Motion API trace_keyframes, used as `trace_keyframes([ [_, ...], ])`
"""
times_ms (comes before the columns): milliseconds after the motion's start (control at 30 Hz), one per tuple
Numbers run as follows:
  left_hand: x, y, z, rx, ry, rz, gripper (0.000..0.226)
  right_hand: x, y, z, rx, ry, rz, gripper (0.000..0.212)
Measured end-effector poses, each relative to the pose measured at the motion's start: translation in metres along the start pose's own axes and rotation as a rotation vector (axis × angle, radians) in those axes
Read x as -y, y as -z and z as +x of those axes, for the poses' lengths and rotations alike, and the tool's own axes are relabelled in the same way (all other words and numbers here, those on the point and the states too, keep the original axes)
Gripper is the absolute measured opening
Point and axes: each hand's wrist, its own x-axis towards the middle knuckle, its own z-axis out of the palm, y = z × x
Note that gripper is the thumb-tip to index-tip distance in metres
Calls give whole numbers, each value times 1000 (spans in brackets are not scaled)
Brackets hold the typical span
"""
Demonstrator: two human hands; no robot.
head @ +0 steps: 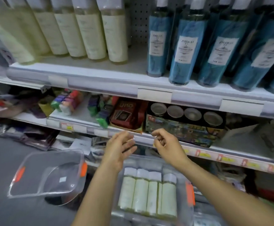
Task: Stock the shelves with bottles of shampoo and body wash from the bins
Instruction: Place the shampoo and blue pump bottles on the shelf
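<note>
Both hands are raised in front of the middle shelf (82, 118), above the bin (190, 193), and are apart from each other.

- The left hand (120, 149) is palm inward, with its fingers straight to relaxed and spread. It holds nothing.
- The right hand (165, 144) has loosely curled fingers, the thumb near the forefinger. Nothing is visible in them, though the fingertips are blurred.

Stock:
- The clear bin sits low at centre and has an orange clasp on its right wall.
- Four cream bottles (141, 196) lie flat in the bin, side by side and touching, with their white caps toward the shelving.
- On the top shelf (103, 79) a row of cream bottles (90, 35) stands upright at left.
- The blue bottles (186, 54) stand upright at right on the same shelf.
- A bare gap separates the two groups.

Other items:
- A clear lid (48, 175) with orange clasps lies on the grey floor (5, 160), to the left of the bin.
- The middle shelf carries small coloured packs, a red box (128, 115) and a carton with four round lids (185, 115).
</note>
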Motion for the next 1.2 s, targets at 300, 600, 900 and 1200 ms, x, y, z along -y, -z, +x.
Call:
trace_keyframes([
  [300,98,58,45,-145,346,5,19,-83,-71,-30,282,-542,130,15],
  [600,182,116,95,-251,513,134,18,-137,-170,-47,356,-977,335,12],
  [900,237,140,160,-322,481,360,18,-162,-245,-18,254,-1185,631,14],
  [1200,278,151,198,-313,588,341,54,-185,-287,-8,300,-1250,631,18],
])
